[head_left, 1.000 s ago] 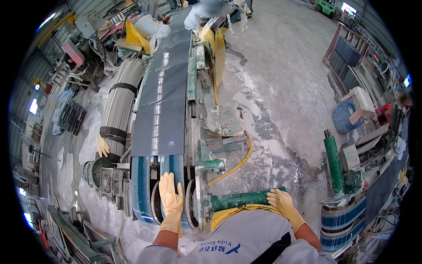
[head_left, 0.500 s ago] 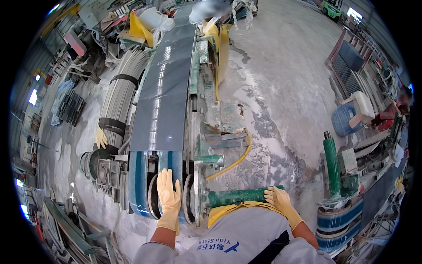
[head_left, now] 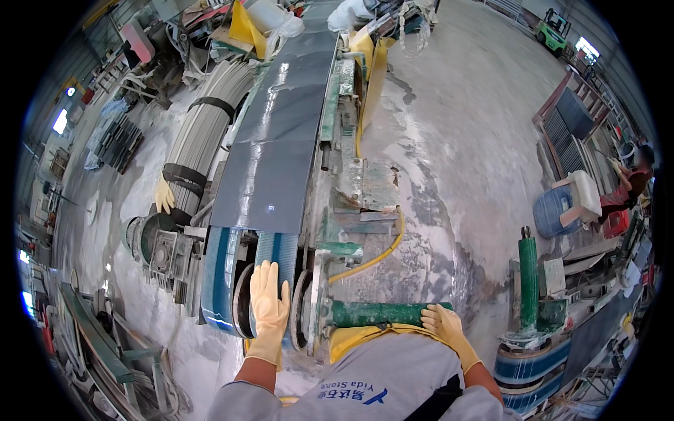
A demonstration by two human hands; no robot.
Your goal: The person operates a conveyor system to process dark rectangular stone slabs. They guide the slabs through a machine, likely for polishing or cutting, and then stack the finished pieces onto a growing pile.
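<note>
My left hand [head_left: 269,302], in a cream rubber glove, lies with its fingers straight on the blue conveyor belt [head_left: 276,245] at the near end of the machine. A long dark grey slab [head_left: 270,182] rests on the belts just beyond my fingertips, not touched by them. To the right, my gloved right hand [head_left: 444,324] is bent over the outer end of a horizontal green metal tube [head_left: 379,313], its fingers curled on the tube. The tube runs across in front of my waist, by a yellow apron edge [head_left: 347,339].
Strapped pale strips [head_left: 203,140] and a loose glove [head_left: 164,194] lie left of the belt. A yellow hose [head_left: 382,259] curves beside the frame. At right stand an upright green post [head_left: 528,281], a blue drum [head_left: 554,210] and another person [head_left: 635,175]. A green forklift [head_left: 552,33] is far off.
The view has turned slightly, so the far machine and slab appear farther right. A person at the right edge shows more fully. Both hands keep nearly the same places on belt and tube.
</note>
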